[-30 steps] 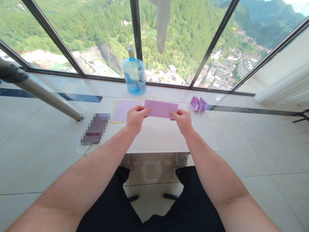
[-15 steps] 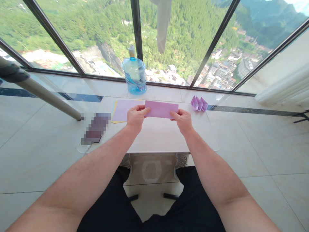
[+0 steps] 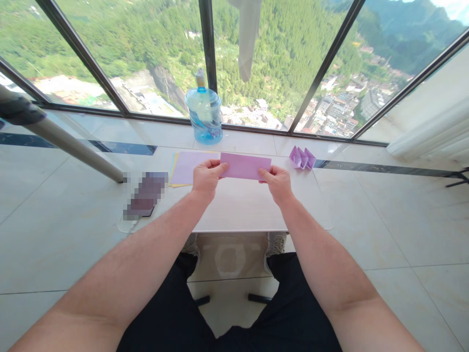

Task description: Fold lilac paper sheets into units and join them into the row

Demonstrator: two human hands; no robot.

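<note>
A rectangle of purple paper (image 3: 245, 166) is stretched flat between my two hands, above the white table (image 3: 240, 210). My left hand (image 3: 207, 177) pinches its left end, thumb on top. At the right end my right hand (image 3: 277, 181) grips the lower corner in the same way; the fingers beneath are partly hidden. Just left of my left hand lies a stack of coloured paper sheets (image 3: 185, 166), lilac on top with yellow edges showing below. Beyond my right hand stands a pleated purple paper piece (image 3: 302, 158) near the table's back right corner.
A blue water jug (image 3: 203, 117) stands behind the table, by the window. A pixelated phone (image 3: 146, 195) with a white cable (image 3: 134, 226) lies at the table's left. A slanting pole (image 3: 80, 144) comes in from the left. My shoes (image 3: 277, 244) are under the front edge.
</note>
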